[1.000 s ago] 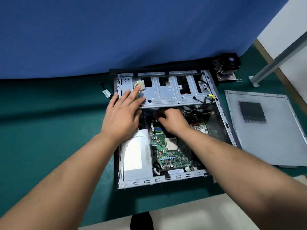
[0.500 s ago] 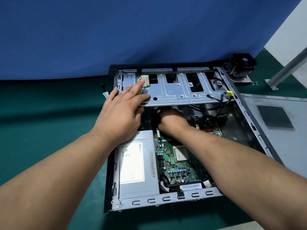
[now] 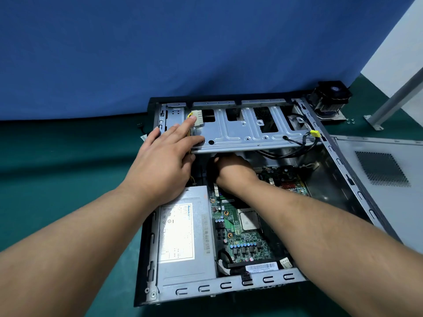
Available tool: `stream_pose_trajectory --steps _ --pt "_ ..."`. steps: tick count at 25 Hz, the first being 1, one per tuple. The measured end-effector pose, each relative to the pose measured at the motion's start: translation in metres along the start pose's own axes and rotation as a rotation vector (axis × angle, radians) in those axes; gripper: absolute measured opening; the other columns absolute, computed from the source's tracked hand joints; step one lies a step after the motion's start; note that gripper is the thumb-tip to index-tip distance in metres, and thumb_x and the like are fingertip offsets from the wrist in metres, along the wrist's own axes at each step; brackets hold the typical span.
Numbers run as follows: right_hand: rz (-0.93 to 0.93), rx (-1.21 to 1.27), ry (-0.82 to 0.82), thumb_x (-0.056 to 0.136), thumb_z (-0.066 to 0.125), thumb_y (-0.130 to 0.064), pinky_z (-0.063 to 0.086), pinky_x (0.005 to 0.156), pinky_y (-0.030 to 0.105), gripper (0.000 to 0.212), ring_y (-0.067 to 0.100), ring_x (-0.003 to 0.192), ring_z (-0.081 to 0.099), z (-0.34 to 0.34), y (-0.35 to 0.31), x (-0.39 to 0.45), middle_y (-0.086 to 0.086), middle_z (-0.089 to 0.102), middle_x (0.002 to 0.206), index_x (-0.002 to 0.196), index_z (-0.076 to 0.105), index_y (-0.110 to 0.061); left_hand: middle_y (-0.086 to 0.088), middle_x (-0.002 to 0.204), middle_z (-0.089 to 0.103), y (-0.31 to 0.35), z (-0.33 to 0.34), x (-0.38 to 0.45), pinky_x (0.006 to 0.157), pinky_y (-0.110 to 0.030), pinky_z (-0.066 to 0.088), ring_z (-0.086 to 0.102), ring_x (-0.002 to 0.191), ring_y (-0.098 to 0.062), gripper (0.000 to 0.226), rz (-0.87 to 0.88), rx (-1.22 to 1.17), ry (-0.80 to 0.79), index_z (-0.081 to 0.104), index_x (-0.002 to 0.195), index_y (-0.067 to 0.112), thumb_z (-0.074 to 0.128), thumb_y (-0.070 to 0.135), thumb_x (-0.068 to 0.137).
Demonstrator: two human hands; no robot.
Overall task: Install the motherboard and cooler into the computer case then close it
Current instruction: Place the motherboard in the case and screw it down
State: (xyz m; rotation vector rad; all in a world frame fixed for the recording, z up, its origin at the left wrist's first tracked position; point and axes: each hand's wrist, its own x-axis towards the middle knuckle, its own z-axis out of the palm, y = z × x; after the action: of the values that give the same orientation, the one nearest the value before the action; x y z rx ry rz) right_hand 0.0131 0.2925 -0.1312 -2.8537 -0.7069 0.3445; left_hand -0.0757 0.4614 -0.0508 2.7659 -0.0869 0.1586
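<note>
Green circuitry fills the open computer case (image 3: 338, 161) on the tabletop, where the motherboard (image 3: 242, 234) already lies. Your left hand (image 3: 164, 161) props the hinged drive cage (image 3: 247, 131), fingers straight; your right hand (image 3: 233, 172) reaches beneath it, grip hidden. The cooler (image 3: 329, 99) waits beyond the case. Seating the board appears underway; fitting the cooler comes next.

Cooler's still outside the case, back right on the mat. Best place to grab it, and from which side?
Judging by its pose, take the cooler from above, grip across the two opposite sides of its black fan frame. It sits upright, fan facing up, finned heatsink and flat base plate below, so the sides are exposed. Come from the front: the computer case wall flanks its left and the blue backdrop stands behind it.
</note>
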Motion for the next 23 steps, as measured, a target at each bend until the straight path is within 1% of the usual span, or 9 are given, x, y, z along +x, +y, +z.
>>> stream_pose_trajectory --steps 3,8,13,16,23 --pt "0.034 0.054 -0.015 0.086 0.061 -0.016 0.058 0.086 0.038 0.023 0.035 0.1 0.067 -0.0021 -0.0012 0.0005 0.012 0.069 0.11 0.106 0.071 -0.018 0.027 0.168 0.008 0.0001 0.0008 0.0001 0.127 -0.034 0.0 0.015 0.154 -0.001 0.046 -0.001 -0.001 0.001 0.049 0.146 0.04 0.05 0.026 0.103" --pt "0.035 0.058 -0.017 0.084 0.062 -0.016 0.058 0.087 0.04 0.024 0.036 0.1 0.066 -0.0023 -0.0035 0.0001 0.013 0.068 0.11 0.107 0.071 -0.016 0.027 0.167 0.009 0.001 0.0007 0.0002 0.127 -0.034 0.0 0.015 0.154 -0.001 0.046 0.0 -0.005 0.008 0.05 0.146 0.04 0.051 0.025 0.103" --pt "0.042 0.059 -0.019 0.083 0.063 -0.016 0.058 0.086 0.039 0.025 0.036 0.1 0.066 -0.0023 -0.0042 0.0012 0.012 0.069 0.109 0.108 0.071 -0.017 0.026 0.167 0.01 0.0025 -0.0009 -0.0007 0.126 -0.033 0.0 0.015 0.153 0.0 0.046 0.003 -0.001 0.009 0.05 0.146 0.039 0.051 0.025 0.102" --pt "0.035 0.06 -0.023 0.085 0.062 -0.012 0.059 0.087 0.041 0.025 0.036 0.102 0.066 -0.0021 -0.0032 0.0018 0.012 0.069 0.11 0.108 0.071 -0.016 0.026 0.168 0.01 0.0026 -0.0013 -0.0005 0.127 -0.034 0.0 0.015 0.154 -0.002 0.046 0.0 0.003 0.004 0.05 0.147 0.04 0.05 0.025 0.103" --pt "0.021 0.063 -0.039 0.084 0.062 -0.01 0.058 0.089 0.041 0.025 0.035 0.104 0.065 -0.0033 -0.0003 0.0027 0.013 0.069 0.11 0.107 0.07 -0.016 0.026 0.168 0.01 0.0039 -0.0021 -0.0004 0.126 -0.033 -0.001 0.016 0.154 -0.002 0.046 -0.004 0.006 0.002 0.049 0.146 0.04 0.05 0.025 0.103"
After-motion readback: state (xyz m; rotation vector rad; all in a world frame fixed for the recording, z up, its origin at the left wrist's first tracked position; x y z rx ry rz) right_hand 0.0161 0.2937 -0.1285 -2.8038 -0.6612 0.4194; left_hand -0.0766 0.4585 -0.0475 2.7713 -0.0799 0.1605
